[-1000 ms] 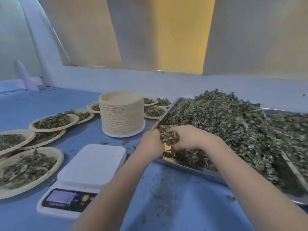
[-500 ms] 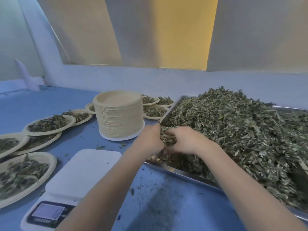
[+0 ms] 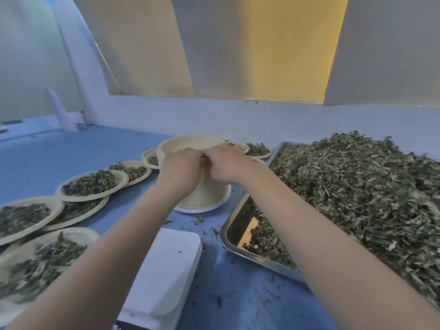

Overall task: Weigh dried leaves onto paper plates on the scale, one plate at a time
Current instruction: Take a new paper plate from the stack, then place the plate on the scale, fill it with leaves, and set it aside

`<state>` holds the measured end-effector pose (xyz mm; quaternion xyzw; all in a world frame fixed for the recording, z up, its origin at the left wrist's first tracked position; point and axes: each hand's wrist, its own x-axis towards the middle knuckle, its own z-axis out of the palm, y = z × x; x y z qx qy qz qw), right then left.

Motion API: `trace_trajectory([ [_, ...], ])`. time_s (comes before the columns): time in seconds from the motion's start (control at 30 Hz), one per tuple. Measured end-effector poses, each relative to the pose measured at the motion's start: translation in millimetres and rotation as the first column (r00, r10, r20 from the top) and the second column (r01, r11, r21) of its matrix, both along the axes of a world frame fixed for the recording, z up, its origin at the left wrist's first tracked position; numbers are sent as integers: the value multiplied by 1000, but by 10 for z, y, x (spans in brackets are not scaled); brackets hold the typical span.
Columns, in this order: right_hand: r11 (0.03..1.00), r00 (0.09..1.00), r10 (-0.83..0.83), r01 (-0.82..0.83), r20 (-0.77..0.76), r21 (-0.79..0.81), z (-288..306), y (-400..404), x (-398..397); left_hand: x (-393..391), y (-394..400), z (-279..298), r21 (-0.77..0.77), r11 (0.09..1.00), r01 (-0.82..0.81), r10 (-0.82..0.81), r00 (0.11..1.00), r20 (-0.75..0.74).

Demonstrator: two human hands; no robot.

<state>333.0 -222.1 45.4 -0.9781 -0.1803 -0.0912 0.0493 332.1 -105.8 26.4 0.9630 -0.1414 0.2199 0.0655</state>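
A tall stack of cream paper plates point(image 3: 204, 196) stands in the middle of the blue table. Both my hands meet at the near rim of its top plate. My left hand point(image 3: 181, 170) and my right hand point(image 3: 226, 165) have curled fingers that pinch that rim; I see no leaves in them. The white scale point(image 3: 166, 270) lies near me under my left forearm with a bare platform, its display hidden. A big heap of dried leaves point(image 3: 345, 198) fills the steel tray point(image 3: 234, 215) on the right.
Several paper plates with leaves lie to the left, such as one plate point(image 3: 92, 184) and a nearer one point(image 3: 42, 263). More filled plates point(image 3: 258, 150) sit behind the stack. Leaf crumbs dot the blue table point(image 3: 238, 294). A white wall ledge runs along the back.
Both hands left the leaf heap in the tray's near corner and moved left and away to the top of the plate stack. The view shifted closer over the scale.
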Motion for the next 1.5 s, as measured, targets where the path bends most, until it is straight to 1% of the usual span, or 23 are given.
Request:
trace_trajectory([
  [0.07, 1000, 999, 2, -3, -37, -29, 33, -21, 26, 12, 26, 47, -67, 997, 38, -42, 998, -51],
  [0.13, 999, 996, 21, -23, -86, -24, 84, -49, 36, 12, 35, 118, -101, 994, 49, -60, 993, -104],
  [0.27, 999, 988, 51, -50, -146, 9, 198, -77, 53, -13, 58, 244, -156, 986, 54, -77, 986, -146],
  [0.37, 998, 992, 59, -55, -107, 38, 269, -99, 73, -34, 95, 360, -284, 958, 45, -100, 978, -184],
  [0.43, 994, 995, 70, -64, -73, 93, 309, -118, 79, -36, 112, 441, -347, 937, 29, -104, 974, -200],
  [0.53, 984, 996, 88, -84, -16, 156, 338, -151, 66, -37, 121, 514, -383, 923, 27, -111, 974, -199],
  [0.63, 983, 994, 90, -99, 61, 154, 319, -180, 35, -97, 140, 526, -381, 922, 72, -161, 965, -208],
  [0.7, 971, 988, 100, -123, 119, 206, 305, -198, -26, -184, 170, 530, -375, 921, 106, -177, 971, -160],
  [0.77, 948, 975, 117, -166, 188, 270, 308, -219, -145, -318, 213, 544, -367, 916, 161, -197, 978, -64],
  [0.83, 929, 956, 136, -215, 261, 301, 306, -228, -339, -514, 269, 558, -332, 915, 227, -227, 973, 38],
  [0.97, 898, 893, 214, -340, 396, 281, 221, -146, -880, -1041, 485, 477, -233, 916, 326, -280, 937, 210],
  [1.03, 881, 868, 263, -394, 421, 263, 96, -55, -1137, -1324, 624, 352, -137, 925, 355, -312, 913, 261],
  [1.1, 867, 861, 309, -430, 404, 252, -73, 64, -1312, -1531, 770, 163, -70, 931, 359, -330, 907, 260],
  [1.13, 864, 864, 328, -438, 382, 248, -169, 131, -1360, -1598, 834, 56, -85, 934, 346, -320, 920, 229],
  [1.23, 875, 888, 356, -426, 290, 230, -457, 320, -1411, -1712, 972, -265, -196, 945, 263, -240, 962, 133],
  [1.33, 883, 901, 363, -414, 238, 220, -688, 429, -1430, -1778, 1027, -508, -291, 934, 205, -198, 979, 54],
  [1.5, 883, 895, 384, -428, 227, 193, -874, 460, -1487, -1852, 1099, -702, -398, 893, 209, -211, 977, 39],
])
